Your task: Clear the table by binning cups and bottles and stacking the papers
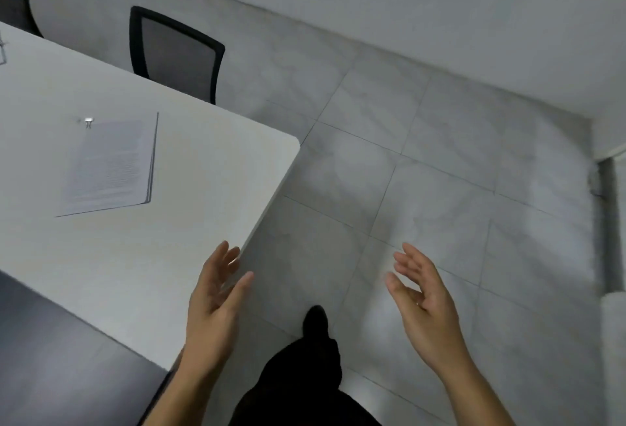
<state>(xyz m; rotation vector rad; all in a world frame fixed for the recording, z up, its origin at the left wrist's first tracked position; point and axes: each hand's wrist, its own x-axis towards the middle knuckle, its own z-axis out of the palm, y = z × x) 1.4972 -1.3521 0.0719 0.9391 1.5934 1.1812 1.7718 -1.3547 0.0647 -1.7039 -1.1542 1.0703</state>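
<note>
One clipped stack of printed papers (110, 166) lies flat at centre left of the frame, edges squared, silver binder clip (88, 121) on its top edge.

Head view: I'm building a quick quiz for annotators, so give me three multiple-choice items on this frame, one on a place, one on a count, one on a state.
1. Where does the clipped stack of papers lie?
A. On the white table
B. On the floor tiles
C. On a chair seat

2. How many black mesh chairs show behind the table?
A. None
B. Two
C. Four

3. What state are the hands in?
A. Both closed on a bottle
B. Left holds papers, right is empty
C. Both open and empty

Answers:
1. A: the papers rest flat on the tabletop, a binder clip at their far corner.
2. B: one chair stands in full view and a second chair is cut by the left edge.
3. C: the left hand and right hand have spread fingers with nothing in their grip.
</note>
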